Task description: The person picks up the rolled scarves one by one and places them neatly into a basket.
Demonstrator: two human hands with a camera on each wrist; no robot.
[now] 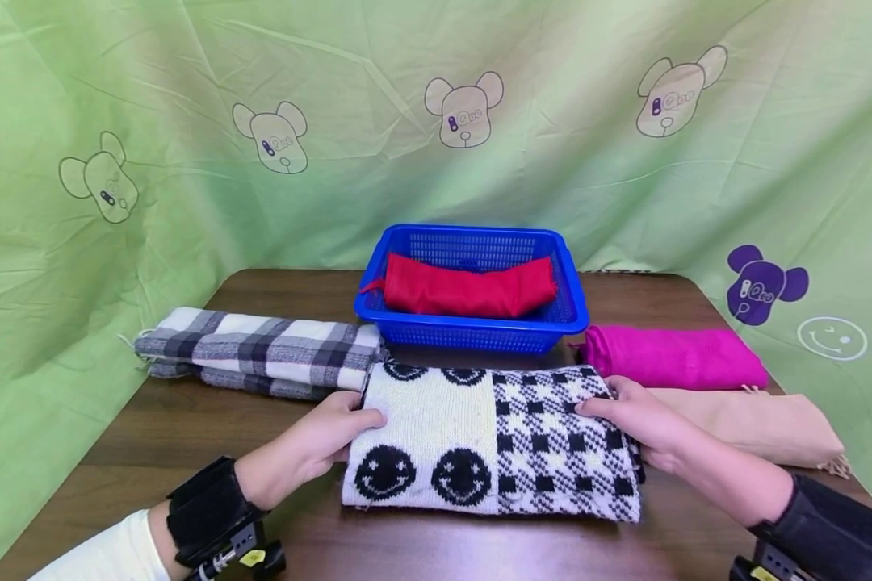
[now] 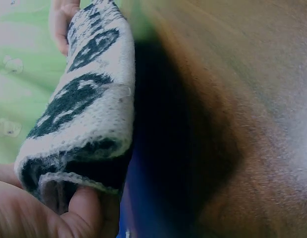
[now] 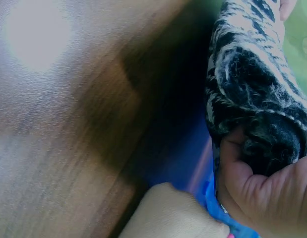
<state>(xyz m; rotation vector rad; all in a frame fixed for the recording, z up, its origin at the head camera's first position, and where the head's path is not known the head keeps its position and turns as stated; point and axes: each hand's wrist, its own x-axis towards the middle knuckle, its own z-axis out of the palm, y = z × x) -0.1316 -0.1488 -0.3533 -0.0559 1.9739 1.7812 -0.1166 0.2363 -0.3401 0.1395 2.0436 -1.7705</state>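
Note:
Between both hands is a folded knit scarf [image 1: 436, 428], white with black smiley faces on one half and black-and-white check on the other. My left hand [image 1: 341, 428] grips its left end, thumb on top and fingers underneath. At the right end my right hand [image 1: 635, 420] holds it the same way. In the left wrist view the scarf [image 2: 93, 104] is raised over the table, its folded layers showing at the end. The right wrist view shows fingers tucked under the rolled end of the scarf [image 3: 252, 74].
A blue basket [image 1: 472, 329] holding a folded red cloth [image 1: 465, 289] stands at the back. Left lies a grey-and-white checked scarf [image 1: 262, 349]. On the right are a folded magenta cloth [image 1: 672, 357] and a beige one [image 1: 756, 426]. The wooden table [image 1: 225, 476] meets a green curtain.

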